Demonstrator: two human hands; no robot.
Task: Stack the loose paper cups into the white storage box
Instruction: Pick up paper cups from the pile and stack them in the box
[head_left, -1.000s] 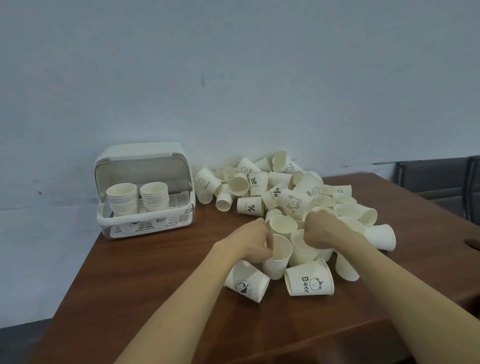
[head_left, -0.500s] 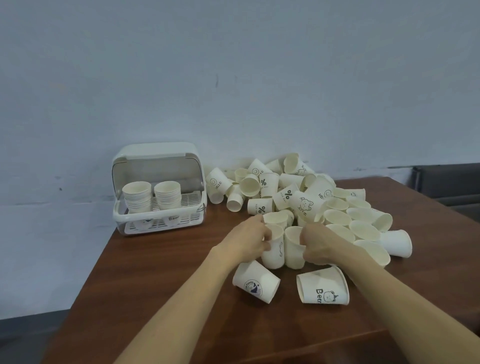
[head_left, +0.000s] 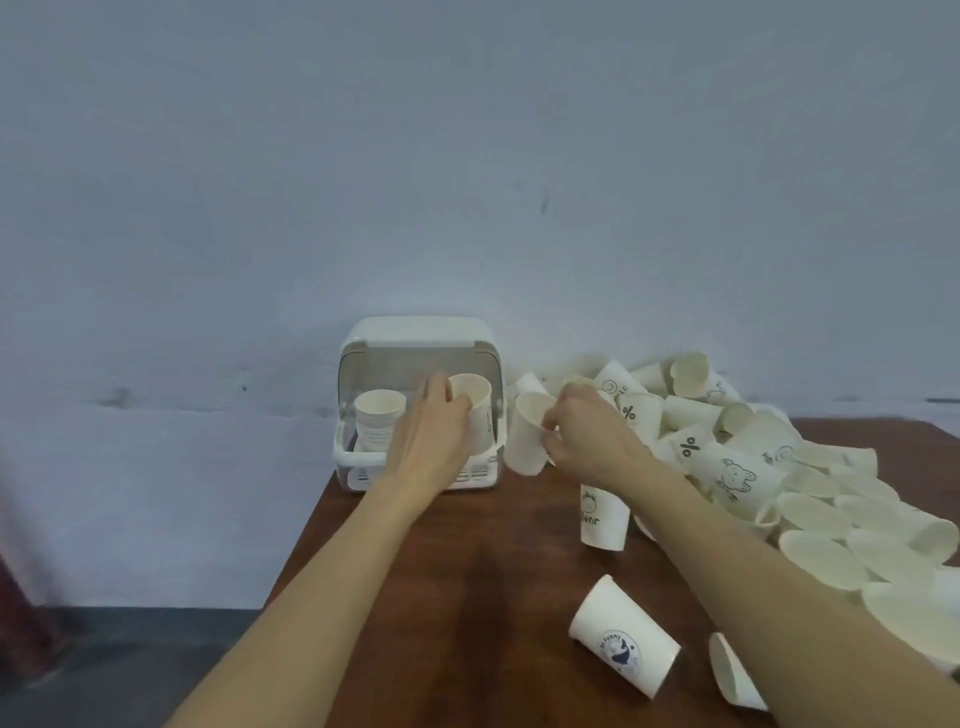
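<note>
The white plastic storage box (head_left: 415, 338) with its raised lid stands at the brown wooden bench's (head_left: 467, 597) far edge, holding a nested stack of cream paper cups (head_left: 378, 421). The left hand (head_left: 434, 441) grips one upright paper cup (head_left: 474, 410) inside the box opening. Just beside the box, the right hand (head_left: 592, 436) pinches a second, tilted cup (head_left: 529, 436), with the loose cup pile (head_left: 769, 467) heaped to its right.

We see our left hand (head_left: 434, 441) gripping an upright paper cup (head_left: 475, 410) at the open front of the white storage box (head_left: 415, 338), with a stack of cups (head_left: 378, 421) inside the box just left of that hand. Our right hand (head_left: 592, 436) pinches a second cup (head_left: 527, 441), tilted, just right of the box. A heap of loose cups (head_left: 779, 467) lies to the right of this hand on the brown table (head_left: 467, 571).
</note>
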